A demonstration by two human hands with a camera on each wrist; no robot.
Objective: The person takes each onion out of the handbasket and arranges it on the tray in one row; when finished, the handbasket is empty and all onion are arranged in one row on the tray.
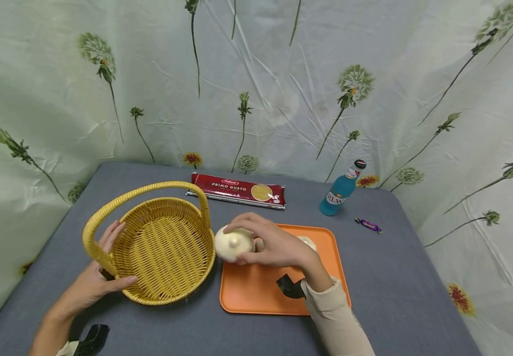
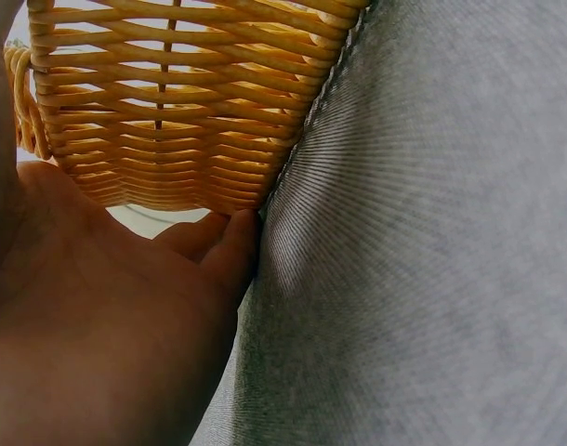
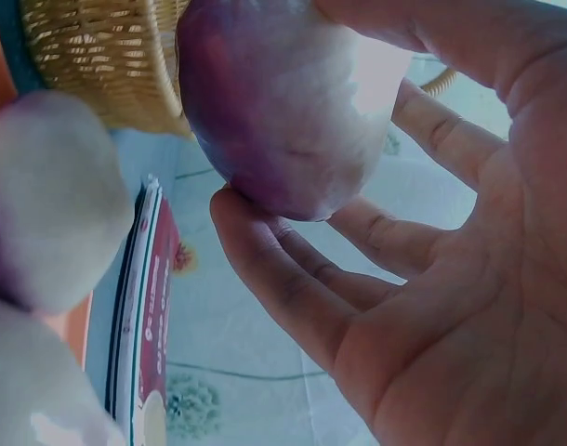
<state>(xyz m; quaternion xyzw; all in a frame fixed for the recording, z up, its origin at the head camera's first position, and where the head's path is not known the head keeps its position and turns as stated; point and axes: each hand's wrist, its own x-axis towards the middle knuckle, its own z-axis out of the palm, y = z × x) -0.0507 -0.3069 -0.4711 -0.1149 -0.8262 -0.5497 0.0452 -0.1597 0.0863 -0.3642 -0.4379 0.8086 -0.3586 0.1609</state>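
Observation:
A pale turnip (image 1: 233,244), its side purple and white in the right wrist view, is held between the thumb and fingers of my right hand (image 1: 274,242). It is over the tray's left edge, beside the basket. More turnips (image 3: 49,204) show in the right wrist view; in the head view the hand mostly hides them on the orange tray (image 1: 256,296). My left hand (image 1: 94,279) rests spread against the left side of the yellow wicker basket (image 1: 167,252), its thumb near the front rim and its fingers by the handle's foot. Nothing lies in the basket.
Behind the basket and tray lies a red Primo Gusto packet (image 1: 238,190). A blue bottle (image 1: 342,189) stands at the back right, with a purple-wrapped candy (image 1: 368,225) to its right. A flowered cloth hangs behind the grey table (image 1: 399,296).

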